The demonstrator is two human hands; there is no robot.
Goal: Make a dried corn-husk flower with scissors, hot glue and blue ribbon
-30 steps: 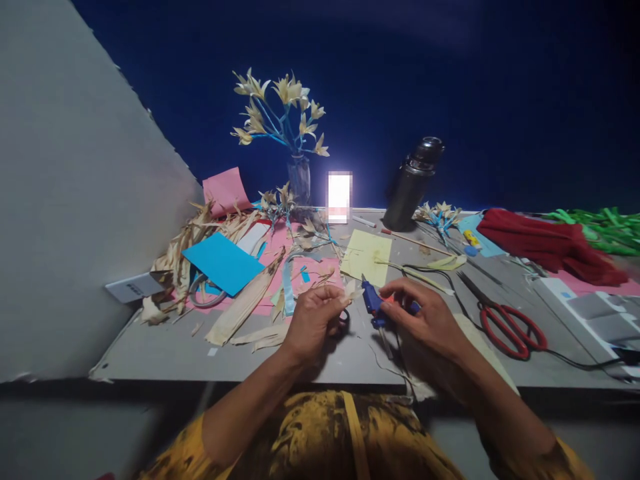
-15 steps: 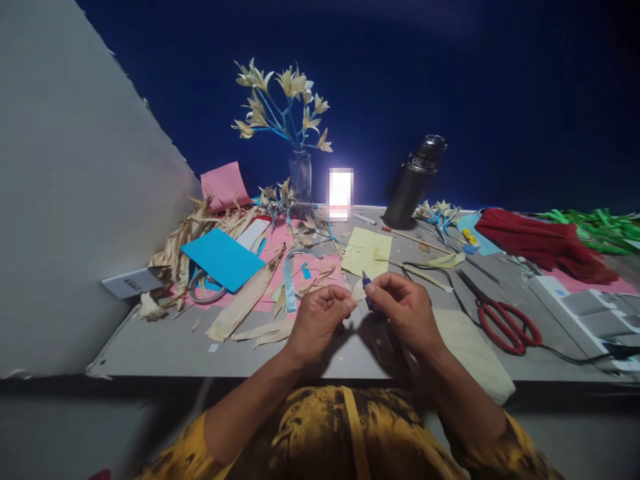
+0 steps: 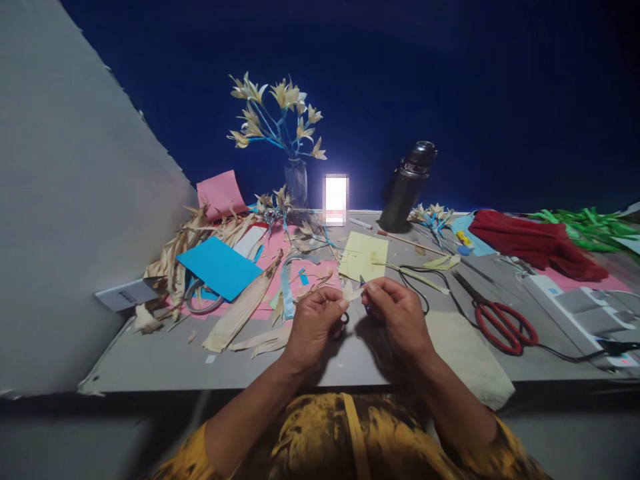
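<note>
Pinched between the thumb and fingers of my left hand (image 3: 316, 327) is a small pale petal-shaped piece of dried husk (image 3: 353, 291). My right hand (image 3: 397, 313) is closed around a small purple tool with a narrow dark tip (image 3: 363, 281). That tip lies close against the husk piece; most of the tool is hidden by my fingers, so its kind is unclear. Both hands are just above the grey table, close together. A dark ring-shaped thing (image 3: 344, 319) shows beside my left fingers. Just beyond my hands lies a yellow paper (image 3: 367, 253) with a pale strip across it.
Left of my hands lie dried husks (image 3: 245, 307), pink paper and a blue sheet (image 3: 220, 268). Husk flowers (image 3: 287, 97) stand in a glass vase (image 3: 296, 183), near a dark flask (image 3: 405, 190). Red-handled scissors (image 3: 505, 327), a red cloth (image 3: 530, 237) and a white device (image 3: 570, 317) are right.
The husk piece and the tool have shifted slightly, and the husk now points more to the right, toward the tool's tip. The whole view has tilted a little.
</note>
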